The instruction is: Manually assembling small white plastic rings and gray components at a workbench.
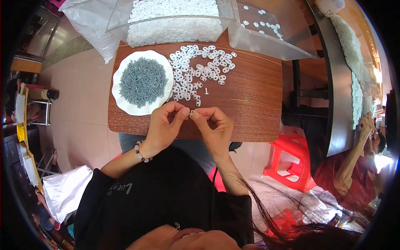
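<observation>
Near the front edge of a brown wooden table [258, 121], my left hand [163, 127] and my right hand [216, 129] meet. Pinched between their fingertips is a small white plastic piece [192, 113], mostly covered by the fingers. Just beyond them lies a loose scatter of white oval two-holed plastic pieces [181, 66]. A small white T-shaped part [206, 91] rests apart from that scatter. To the left of it, a white scalloped plate [118, 98] holds a heap of small grey-blue pins [143, 81].
A clear bin [121, 23] full of white pieces stands at the table's far edge. Right of it, another clear bin [266, 48] holds a few. Red plastic stools [287, 162] stand at the right, near a co-worker's arm [350, 162] at a dark table [341, 104]. A white sack [93, 25] sits far left.
</observation>
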Available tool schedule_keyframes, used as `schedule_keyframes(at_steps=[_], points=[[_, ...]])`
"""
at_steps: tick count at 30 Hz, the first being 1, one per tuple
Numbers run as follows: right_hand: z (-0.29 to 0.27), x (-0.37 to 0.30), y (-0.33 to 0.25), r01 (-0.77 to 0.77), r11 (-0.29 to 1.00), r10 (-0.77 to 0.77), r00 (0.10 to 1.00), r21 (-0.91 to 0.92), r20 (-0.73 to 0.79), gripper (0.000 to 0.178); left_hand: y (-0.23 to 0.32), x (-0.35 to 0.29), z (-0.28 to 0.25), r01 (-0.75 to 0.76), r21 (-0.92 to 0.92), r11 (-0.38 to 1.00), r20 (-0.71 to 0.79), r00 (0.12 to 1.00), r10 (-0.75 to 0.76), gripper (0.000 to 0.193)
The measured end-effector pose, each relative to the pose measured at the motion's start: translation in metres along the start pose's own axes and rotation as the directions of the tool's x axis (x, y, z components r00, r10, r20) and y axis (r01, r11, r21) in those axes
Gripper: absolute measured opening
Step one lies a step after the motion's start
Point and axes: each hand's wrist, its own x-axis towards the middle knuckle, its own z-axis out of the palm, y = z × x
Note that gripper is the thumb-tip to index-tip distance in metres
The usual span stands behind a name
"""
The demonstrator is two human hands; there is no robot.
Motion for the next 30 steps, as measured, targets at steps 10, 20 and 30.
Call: schedule_keyframes(at_steps=[10,20,30], points=[[0.001,0.000,0.004,0.045,0.998,-0.045,0.999,-0.043,0.007,0.009,0.002,-0.001,0.001,-0.090,0.099,0.991,-0.059,0.994,0.096,0.013],[0.003,-0.002,0.004,-0.005,0.998,0.004,1.000,-0.069,-0.013,0.011,-0.007,0.000,0.005,-0.075,0.079,0.994,-0.082,0.993,0.081,0.015],[-0.001,0.005,0.009,-0.052,0.997,0.052,0.999,0.055,-0.006,0.013,-0.007,0.001,-0.004,0.020,-0.098,0.995,-0.006,1.000,-0.021,0.028]])
